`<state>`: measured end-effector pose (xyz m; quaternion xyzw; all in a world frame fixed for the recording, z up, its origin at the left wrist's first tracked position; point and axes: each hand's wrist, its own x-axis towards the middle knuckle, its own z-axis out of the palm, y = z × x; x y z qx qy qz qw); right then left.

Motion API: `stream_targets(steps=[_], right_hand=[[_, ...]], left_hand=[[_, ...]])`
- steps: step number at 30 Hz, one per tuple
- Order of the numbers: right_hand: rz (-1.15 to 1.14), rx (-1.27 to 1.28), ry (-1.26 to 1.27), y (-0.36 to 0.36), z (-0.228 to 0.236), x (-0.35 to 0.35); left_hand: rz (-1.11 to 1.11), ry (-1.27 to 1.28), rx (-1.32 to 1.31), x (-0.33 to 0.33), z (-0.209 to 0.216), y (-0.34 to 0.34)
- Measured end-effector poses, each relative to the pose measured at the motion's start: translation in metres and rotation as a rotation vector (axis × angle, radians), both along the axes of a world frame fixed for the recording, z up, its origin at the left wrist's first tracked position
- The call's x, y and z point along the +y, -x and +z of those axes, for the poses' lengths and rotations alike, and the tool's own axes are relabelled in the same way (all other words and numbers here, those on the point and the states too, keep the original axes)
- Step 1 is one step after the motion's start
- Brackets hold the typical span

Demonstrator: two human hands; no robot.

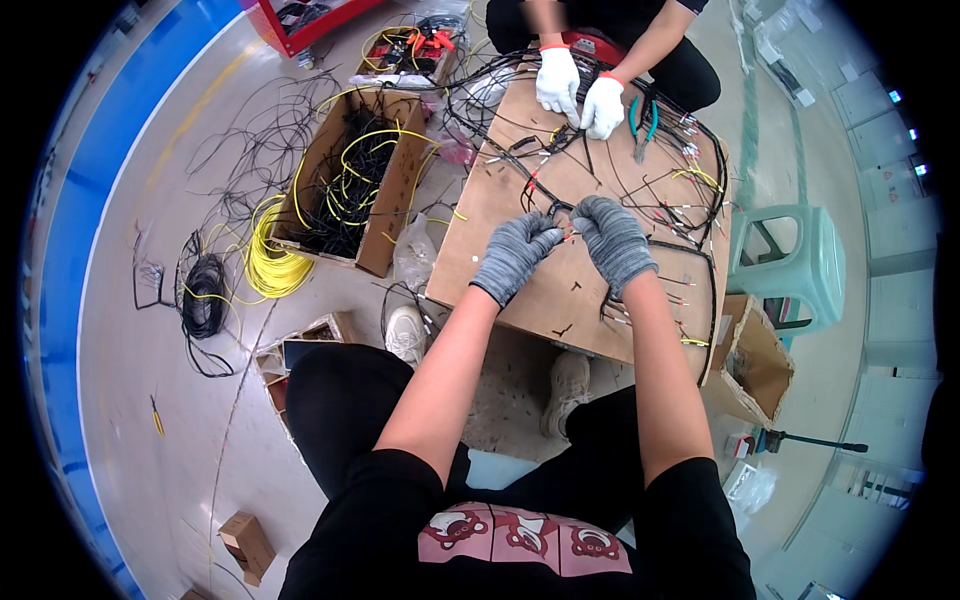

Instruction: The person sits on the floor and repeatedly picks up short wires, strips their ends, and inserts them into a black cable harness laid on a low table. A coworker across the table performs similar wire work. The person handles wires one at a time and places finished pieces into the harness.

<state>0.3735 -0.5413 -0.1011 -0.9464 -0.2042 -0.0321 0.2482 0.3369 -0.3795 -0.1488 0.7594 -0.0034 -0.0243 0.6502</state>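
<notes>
Both my hands wear grey knitted gloves and meet over the near half of a brown board (470,262). My left hand (518,258) is closed, its fingertips pinching thin black wires with small red ends. Just beside it, my right hand (613,240) is closed on the same group of wires; the exact grip is partly hidden by the fingers. These wires belong to a black wire harness (682,247) that spreads over the board, with branches ending in red, white and yellow tips. Across the board, a co-worker's white-gloved hands (580,95) work on another part of the harness.
Teal-handled pliers (644,125) lie beside the co-worker. On the left stand a cardboard box (405,190) of black and yellow wires and a yellow wire coil (272,262). A pale green stool (800,262) and an open carton (765,365) flank the board's right side.
</notes>
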Motion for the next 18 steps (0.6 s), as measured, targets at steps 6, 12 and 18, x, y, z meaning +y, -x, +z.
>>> stream_targets(steps=[6,12,18], right_hand=[[-0.010,-0.018,0.065,0.005,0.004,0.014],[-0.052,0.050,-0.036,0.007,0.002,0.015],[-0.079,0.122,-0.217,0.002,-0.006,0.023]], left_hand=[[-0.007,0.026,-0.020,-0.002,-0.014,-0.002],[0.012,0.077,0.029,0.000,-0.004,0.003],[0.072,0.220,0.037,0.008,-0.008,0.005]])
